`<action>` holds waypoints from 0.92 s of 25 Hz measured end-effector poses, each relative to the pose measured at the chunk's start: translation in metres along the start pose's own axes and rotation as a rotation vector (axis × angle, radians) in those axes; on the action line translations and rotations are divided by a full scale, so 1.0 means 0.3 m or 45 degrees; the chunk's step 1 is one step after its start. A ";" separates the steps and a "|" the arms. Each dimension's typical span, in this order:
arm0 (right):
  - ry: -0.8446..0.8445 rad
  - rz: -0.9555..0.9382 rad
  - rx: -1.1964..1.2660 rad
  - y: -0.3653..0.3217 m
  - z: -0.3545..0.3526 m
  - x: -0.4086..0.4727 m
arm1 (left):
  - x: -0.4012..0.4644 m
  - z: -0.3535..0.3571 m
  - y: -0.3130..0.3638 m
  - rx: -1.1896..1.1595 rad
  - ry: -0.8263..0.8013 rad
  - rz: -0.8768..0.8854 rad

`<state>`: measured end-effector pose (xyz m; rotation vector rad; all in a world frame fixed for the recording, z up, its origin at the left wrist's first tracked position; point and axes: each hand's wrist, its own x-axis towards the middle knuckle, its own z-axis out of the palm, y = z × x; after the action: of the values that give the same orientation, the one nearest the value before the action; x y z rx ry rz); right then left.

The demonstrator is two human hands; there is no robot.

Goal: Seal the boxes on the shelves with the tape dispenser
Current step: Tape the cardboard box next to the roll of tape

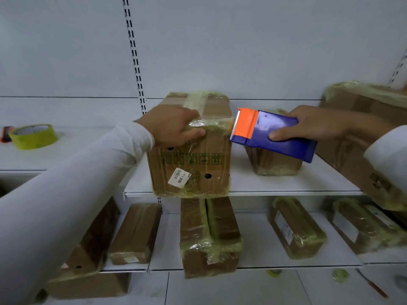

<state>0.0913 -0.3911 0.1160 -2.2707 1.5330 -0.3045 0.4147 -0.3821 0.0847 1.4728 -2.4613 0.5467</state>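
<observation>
Two hands on the job: left hand (pixel 174 126) grips the box (pixel 191 146) at its top front edge on the shelf (pixel 286 183); right hand (pixel 312 124), fingers curled, holds the tape dispenser (pixel 273 135) at the box's upper right corner. Taping looks mid-run; next likely pulling tape along that edge and tearing it off.

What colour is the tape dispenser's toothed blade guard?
Orange, on a blue tape dispenser; head view.

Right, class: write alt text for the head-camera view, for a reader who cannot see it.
A left hand steadies a taped cardboard box on a white shelf while the right hand holds a blue-and-orange tape dispenser at its corner. A yellow tape roll lies left.
</observation>
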 end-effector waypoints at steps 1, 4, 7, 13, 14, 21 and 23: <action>0.000 0.000 0.009 0.011 -0.001 -0.003 | 0.018 -0.011 0.016 0.060 0.002 -0.012; -0.014 -0.027 0.094 0.036 -0.002 -0.010 | 0.064 -0.021 0.083 0.158 0.022 -0.045; -0.076 -0.107 0.195 0.029 0.017 -0.005 | 0.048 0.014 0.113 0.073 0.085 -0.074; -0.109 -0.127 0.267 -0.005 0.028 0.068 | 0.046 0.021 0.079 0.138 0.247 0.114; -0.126 -0.133 0.262 -0.008 0.034 0.073 | 0.045 0.026 0.073 0.086 0.205 0.113; -0.147 -0.162 0.163 0.009 -0.035 0.008 | 0.054 0.046 0.060 -0.035 0.167 0.176; -0.130 -0.141 0.045 0.037 -0.076 -0.037 | 0.050 0.047 0.054 -0.063 0.191 0.178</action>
<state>0.0690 -0.3889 0.1322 -2.3107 1.3442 -0.2404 0.3935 -0.3932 0.0742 1.2019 -2.4531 0.5945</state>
